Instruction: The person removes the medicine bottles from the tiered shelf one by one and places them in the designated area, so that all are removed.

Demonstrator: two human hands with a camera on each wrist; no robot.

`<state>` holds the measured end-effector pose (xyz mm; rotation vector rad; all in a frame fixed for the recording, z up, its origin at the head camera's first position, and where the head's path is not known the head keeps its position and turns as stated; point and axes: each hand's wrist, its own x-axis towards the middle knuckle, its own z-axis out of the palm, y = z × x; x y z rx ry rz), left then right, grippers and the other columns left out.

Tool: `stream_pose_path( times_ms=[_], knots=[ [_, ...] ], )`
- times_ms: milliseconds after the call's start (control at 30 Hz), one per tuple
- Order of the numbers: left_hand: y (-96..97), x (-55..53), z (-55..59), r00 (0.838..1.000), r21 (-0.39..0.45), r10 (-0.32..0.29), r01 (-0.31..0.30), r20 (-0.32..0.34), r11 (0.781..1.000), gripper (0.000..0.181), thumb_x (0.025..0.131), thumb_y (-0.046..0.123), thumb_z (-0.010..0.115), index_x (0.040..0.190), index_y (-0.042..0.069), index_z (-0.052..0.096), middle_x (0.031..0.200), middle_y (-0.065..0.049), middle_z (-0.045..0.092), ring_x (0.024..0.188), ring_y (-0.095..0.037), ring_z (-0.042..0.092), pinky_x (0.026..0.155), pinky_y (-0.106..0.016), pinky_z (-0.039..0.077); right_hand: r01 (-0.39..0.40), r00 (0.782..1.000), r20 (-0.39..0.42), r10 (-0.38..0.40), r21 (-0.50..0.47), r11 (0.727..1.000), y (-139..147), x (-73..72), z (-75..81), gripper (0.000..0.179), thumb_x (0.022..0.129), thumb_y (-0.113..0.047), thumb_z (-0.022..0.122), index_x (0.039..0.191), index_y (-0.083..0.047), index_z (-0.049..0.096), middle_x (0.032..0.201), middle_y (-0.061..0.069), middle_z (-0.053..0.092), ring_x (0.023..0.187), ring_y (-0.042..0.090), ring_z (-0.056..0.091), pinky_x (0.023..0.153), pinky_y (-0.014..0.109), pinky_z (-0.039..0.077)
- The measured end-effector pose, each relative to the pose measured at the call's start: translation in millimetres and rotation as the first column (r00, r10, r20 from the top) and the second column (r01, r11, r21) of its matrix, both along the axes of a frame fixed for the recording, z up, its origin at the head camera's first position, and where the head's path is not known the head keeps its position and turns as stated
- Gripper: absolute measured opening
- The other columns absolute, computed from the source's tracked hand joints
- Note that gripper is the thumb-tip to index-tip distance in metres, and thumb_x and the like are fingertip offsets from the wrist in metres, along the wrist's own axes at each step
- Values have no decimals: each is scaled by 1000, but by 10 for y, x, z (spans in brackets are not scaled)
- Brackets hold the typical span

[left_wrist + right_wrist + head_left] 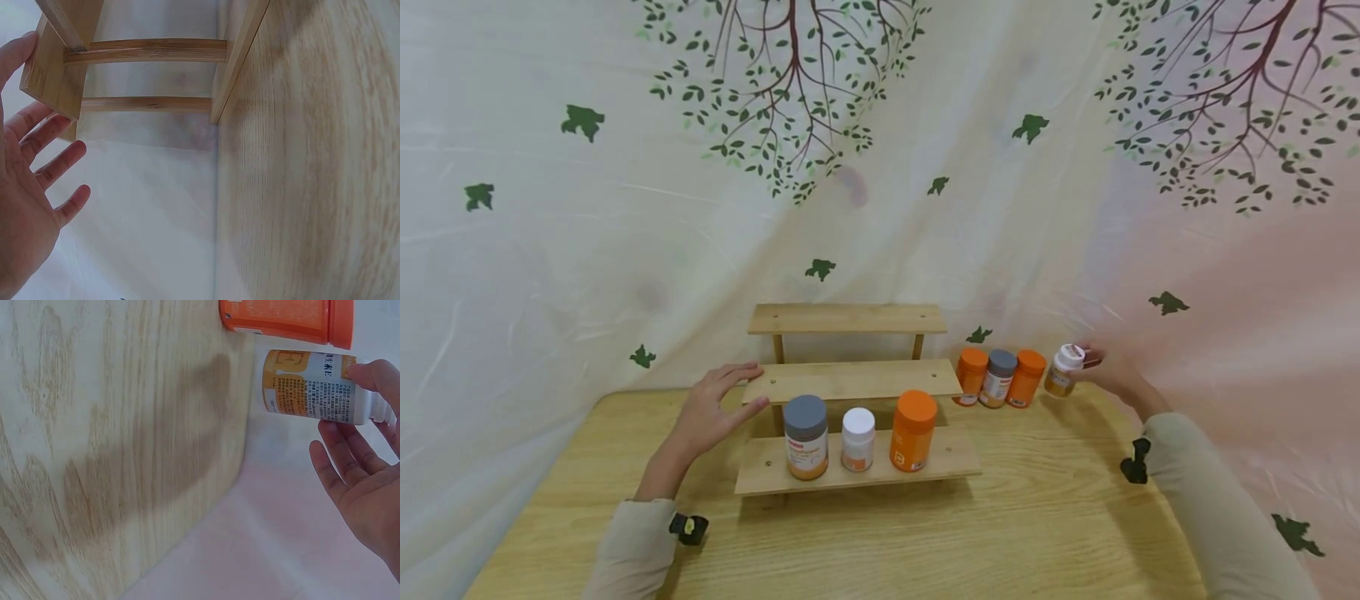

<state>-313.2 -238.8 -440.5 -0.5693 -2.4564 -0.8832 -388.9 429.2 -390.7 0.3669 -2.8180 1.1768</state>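
My left hand (711,412) holds the left end of the middle board of a three-tier wooden shelf (850,379). In the left wrist view its thumb lies on one side of the board (53,69) and the first fingertips on the other, with the remaining fingers spread free. At the back right, my right hand (1112,372) pinches a small pill bottle (1062,373) near its white cap, between thumb and fingers. The bottle leans slightly; its yellow-and-white label (309,387) faces the right wrist camera. An orange jar (281,315) is close beside it.
On the lowest board stand a grey-lidded jar (807,437), a white bottle (858,440) and an orange jar (913,431). Right of the shelf, an orange jar (972,375), a grey-lidded jar (998,379) and another orange jar (1027,379) stand in a row before the curtain (880,233).
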Motion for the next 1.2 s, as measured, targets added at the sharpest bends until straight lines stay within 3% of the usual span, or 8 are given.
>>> stream_pose_path(
  times_ms=[500, 900, 1067, 1200],
  knots=[
    [6, -6, 8, 1000, 10, -9, 9, -29, 1000, 52, 89, 30, 79, 134, 9, 66, 143, -15, 61, 132, -40, 52, 107, -66, 38, 5, 1000, 21, -4, -26, 1000, -59, 4, -198, 47, 90, -3, 74, 127, 17, 53, 111, 28, 64, 93, 14, 58, 73, 22, 54],
    [0, -15, 5, 999, 6, -7, 7, -33, 1000, 52, 88, 30, 80, 134, 9, 67, 142, -15, 61, 132, -40, 53, 107, -66, 39, -10, 1000, 1, 10, -63, 998, -50, 17, -381, 50, 91, -3, 73, 133, 14, 50, 112, 23, 62, 91, 3, 56, 74, 22, 54],
    [-10, -26, 0, 999, 9, -14, 14, -33, 1000, 52, 88, 29, 80, 134, 9, 66, 142, -15, 61, 132, -40, 52, 107, -66, 38, 5, 1000, -9, -5, -65, 998, -77, 14, -412, 54, 91, -3, 73, 135, 13, 46, 118, 30, 59, 95, 12, 59, 75, 21, 54],
    [-21, -41, 0, 999, 8, -19, 19, -34, 1000, 52, 88, 29, 80, 134, 9, 66, 142, -15, 61, 133, -40, 52, 107, -67, 39, 24, 1000, 0, -24, -88, 996, -141, 28, -401, 56, 92, 0, 72, 137, 13, 41, 118, 38, 57, 98, 30, 65, 73, 20, 55]
  ],
)
